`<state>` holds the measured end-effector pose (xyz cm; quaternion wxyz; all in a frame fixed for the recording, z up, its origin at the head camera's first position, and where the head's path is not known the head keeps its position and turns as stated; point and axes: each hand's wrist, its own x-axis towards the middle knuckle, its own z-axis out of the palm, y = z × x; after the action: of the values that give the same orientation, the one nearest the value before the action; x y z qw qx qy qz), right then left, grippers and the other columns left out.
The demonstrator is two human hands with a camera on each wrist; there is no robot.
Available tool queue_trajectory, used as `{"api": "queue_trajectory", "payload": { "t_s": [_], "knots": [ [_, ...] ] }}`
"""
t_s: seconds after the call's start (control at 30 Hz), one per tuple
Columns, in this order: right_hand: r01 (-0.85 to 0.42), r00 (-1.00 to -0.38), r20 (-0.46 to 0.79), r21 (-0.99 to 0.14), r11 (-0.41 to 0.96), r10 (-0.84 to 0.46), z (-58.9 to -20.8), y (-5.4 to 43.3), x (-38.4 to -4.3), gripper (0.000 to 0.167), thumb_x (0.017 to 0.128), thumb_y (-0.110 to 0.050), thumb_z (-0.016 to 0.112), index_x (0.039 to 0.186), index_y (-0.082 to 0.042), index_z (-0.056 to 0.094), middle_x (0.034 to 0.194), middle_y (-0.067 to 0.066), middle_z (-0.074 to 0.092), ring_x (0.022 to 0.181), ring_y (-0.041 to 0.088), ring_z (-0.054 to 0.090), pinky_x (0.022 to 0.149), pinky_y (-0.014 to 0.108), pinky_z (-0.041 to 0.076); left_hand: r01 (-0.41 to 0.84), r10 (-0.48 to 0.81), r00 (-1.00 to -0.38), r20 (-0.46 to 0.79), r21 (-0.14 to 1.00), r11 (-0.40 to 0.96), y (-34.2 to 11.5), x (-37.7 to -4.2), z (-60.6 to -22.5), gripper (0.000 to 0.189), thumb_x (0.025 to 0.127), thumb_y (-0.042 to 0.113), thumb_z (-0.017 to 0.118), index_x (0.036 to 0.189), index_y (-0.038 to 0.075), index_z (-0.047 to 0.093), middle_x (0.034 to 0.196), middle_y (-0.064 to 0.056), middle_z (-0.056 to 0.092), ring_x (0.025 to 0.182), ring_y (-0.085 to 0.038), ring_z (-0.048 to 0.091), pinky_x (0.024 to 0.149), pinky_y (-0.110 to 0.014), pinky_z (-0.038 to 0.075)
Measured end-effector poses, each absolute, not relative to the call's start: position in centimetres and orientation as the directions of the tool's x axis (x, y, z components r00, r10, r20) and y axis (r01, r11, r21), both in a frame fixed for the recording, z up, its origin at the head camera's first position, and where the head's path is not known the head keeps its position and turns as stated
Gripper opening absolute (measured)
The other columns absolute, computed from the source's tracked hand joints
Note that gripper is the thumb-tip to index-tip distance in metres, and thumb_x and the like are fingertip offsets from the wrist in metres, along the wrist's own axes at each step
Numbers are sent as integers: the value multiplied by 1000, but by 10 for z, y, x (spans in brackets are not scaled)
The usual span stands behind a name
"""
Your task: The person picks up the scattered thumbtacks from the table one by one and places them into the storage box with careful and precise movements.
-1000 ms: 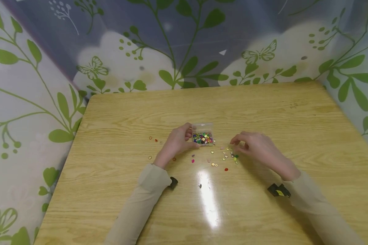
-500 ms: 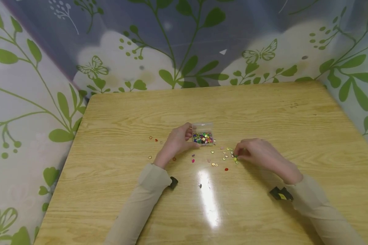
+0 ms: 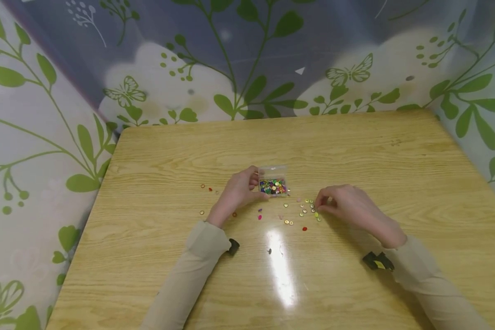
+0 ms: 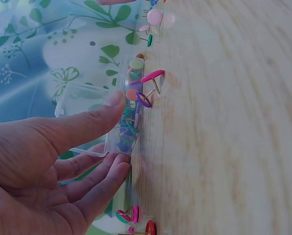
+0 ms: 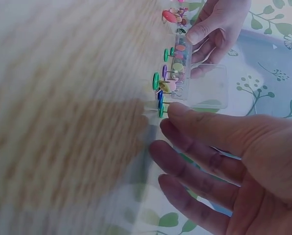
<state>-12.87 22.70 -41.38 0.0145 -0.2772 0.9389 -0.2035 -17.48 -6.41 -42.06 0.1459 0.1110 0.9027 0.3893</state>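
Observation:
My left hand (image 3: 242, 187) holds a small clear plastic box (image 4: 114, 95) between thumb and fingers. Its transparent lid (image 5: 212, 85) stands open, and colourful thumbtacks (image 3: 273, 186) fill the box. To the right, my right hand (image 3: 346, 204) reaches low to the table among loose tacks, thumb and forefinger at a green thumbtack (image 5: 161, 112) and pinching it. In the head view the fingers hide this tack. Beside those fingertips lie a yellow-green tack (image 3: 316, 214) and several gold-backed tacks (image 3: 305, 211). A pink tack (image 4: 152, 76) and a purple tack (image 4: 144, 100) lie near the box.
Loose tacks also lie left of the left forearm, among them a small red tack (image 3: 210, 189). Nearer the front are a red tack (image 3: 305, 228) and a dark tack (image 3: 269, 251). The wooden table (image 3: 181, 151) meets leaf-patterned cloth (image 3: 198, 87) behind.
My right hand has moved slightly down and right to the green tack, which its fingertips now cover in the head view. The left hand and box stay in place.

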Motion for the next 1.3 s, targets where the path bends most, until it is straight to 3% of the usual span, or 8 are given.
{"api": "queue_trajectory", "payload": {
  "t_s": [0.3, 0.57, 0.87, 1.3],
  "knots": [
    [-548, -830, 132, -378, 746, -542, -412, 217, -136, 11, 85, -5, 80, 86, -16, 75, 83, -6, 75, 71, 12, 69, 63, 31, 58, 87, 312, -933, -177, 734, 674, -64, -175, -420, 61, 80, 21, 87, 133, 8, 59, 124, -11, 66, 114, -25, 63, 100, -35, 53],
    [-526, -843, 112, -378, 761, -527, -408, 193, -149, 7, 85, -15, 82, 88, -18, 77, 84, -6, 75, 58, 2, 54, 48, 23, 42, 96, 320, -932, -169, 736, 670, -65, -175, -421, 61, 81, 21, 87, 133, 8, 58, 124, -11, 66, 115, -26, 63, 101, -36, 53],
    [-535, -841, 162, -388, 750, -516, -402, 168, -163, 6, 87, -15, 81, 90, -17, 76, 86, -4, 75, 63, 6, 61, 53, 24, 47, 93, 320, -933, -166, 747, 658, -65, -175, -421, 62, 80, 20, 87, 133, 8, 59, 124, -12, 66, 114, -26, 63, 100, -35, 54],
    [-534, -845, 232, -397, 746, -482, -401, 154, -170, 5, 89, -14, 78, 94, -14, 77, 88, 1, 77, 64, 11, 67, 49, 22, 48, 100, 325, -932, -159, 750, 653, -65, -175, -421, 61, 81, 20, 87, 133, 7, 59, 123, -12, 67, 114, -26, 64, 100, -36, 54]
  ]
}}
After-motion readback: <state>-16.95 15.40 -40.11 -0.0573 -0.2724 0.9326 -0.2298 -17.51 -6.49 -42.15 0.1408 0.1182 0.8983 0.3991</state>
